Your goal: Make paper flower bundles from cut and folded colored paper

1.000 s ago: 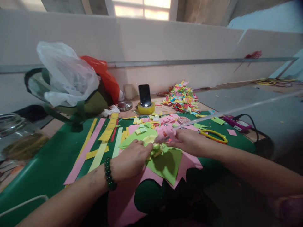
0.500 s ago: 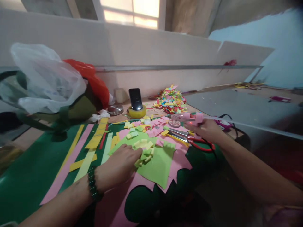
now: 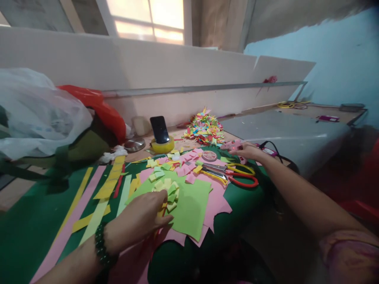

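Note:
My left hand [image 3: 143, 213], with a dark bead bracelet at the wrist, grips the near-left edge of a yellow-green paper flower [image 3: 169, 189] built of small folded strips. Its thumb and forefinger are on either side of that edge, and a bit of orange-red shows between them. Beneath lies a light green paper sheet [image 3: 192, 201] over pink paper [image 3: 219, 203] with a jagged edge. Farther right, my right hand [image 3: 250, 152] is closed around a pink glue gun [image 3: 232, 145], held low at the mat's far side. Red-and-yellow-handled scissors [image 3: 244, 179] and a yellow cutter [image 3: 217, 178] lie between the hands.
Paper strips [image 3: 72, 221] cover the green mat [image 3: 26, 225] on the left. Behind stand a phone [image 3: 160, 129] on a yellow tape roll [image 3: 162, 146], a heap of colourful paper pieces [image 3: 205, 128] and a bag [image 3: 97, 140] with plastic bags. A round tin [image 3: 209, 156] sits nearby.
My right hand has lowered the glue gun toward the table, away from me. My left hand has shifted to the flower's near edge, its thumb spread lower. The view has swung right.

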Tool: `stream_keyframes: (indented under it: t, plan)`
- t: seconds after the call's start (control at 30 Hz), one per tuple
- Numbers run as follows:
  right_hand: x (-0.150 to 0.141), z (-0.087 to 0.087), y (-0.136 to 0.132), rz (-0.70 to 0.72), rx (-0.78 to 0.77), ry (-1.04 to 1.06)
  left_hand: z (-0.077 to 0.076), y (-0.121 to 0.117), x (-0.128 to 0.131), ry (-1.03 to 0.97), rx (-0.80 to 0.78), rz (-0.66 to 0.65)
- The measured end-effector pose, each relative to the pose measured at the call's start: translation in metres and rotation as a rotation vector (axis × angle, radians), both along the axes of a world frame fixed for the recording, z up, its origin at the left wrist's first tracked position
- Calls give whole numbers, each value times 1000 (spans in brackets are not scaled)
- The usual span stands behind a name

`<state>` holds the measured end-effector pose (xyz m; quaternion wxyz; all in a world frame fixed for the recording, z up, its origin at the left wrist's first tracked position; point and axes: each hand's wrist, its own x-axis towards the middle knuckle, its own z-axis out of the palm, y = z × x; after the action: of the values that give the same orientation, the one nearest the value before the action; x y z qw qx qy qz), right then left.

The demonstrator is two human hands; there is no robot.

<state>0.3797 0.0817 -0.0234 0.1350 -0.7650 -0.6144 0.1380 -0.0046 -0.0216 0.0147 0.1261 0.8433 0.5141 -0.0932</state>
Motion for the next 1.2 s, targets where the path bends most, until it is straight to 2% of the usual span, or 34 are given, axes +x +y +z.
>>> stream_keyframes:
  t: [0.1,0.2,0.3,0.4,0.5,0.53,0.6,0.67,0.73,0.8,0.83,0.9,0.93,1.0,1.1,1.2]
  plan:
    - [7,-2,9,8,6,-51,6,-1,-9,-7,-53,-83]
    - [12,-3,18,23,-1,-18,7,-1,-16,-14,-67,-156]
    - [14,-2,17,54,-45,-7,8,-2,-17,-16,-76,-182]
    - [8,3,-7,41,-35,-149,10,-5,-14,0,-83,-183]
    - [-15,15,-51,-39,80,-452,13,-8,-10,51,-63,-193]
    - [-27,20,-67,-43,93,-497,14,-9,-9,72,-59,-195]
    - [-56,34,-91,130,178,-444,14,-10,-7,103,-55,-198]
    - [-90,48,-100,461,312,-278,12,-11,-6,116,-40,-205]
    - [-126,58,-93,752,351,-145,9,-12,-6,125,-13,-215]
    - [-163,61,-72,878,284,-107,4,-12,-5,134,21,-218]
    - [-181,59,-58,894,217,-121,1,-12,-5,135,37,-221]
    - [-211,52,-28,836,80,-193,-2,-12,-5,132,66,-228]
    - [-224,48,-14,793,53,-219,-4,-12,-6,128,76,-234]
    - [-243,38,11,812,26,-235,-4,-12,-6,125,90,-241]
    - [-258,28,36,871,-51,-263,-3,-12,-7,120,102,-243]
    - [-259,26,44,891,-106,-294,-2,-11,-7,103,107,-244]
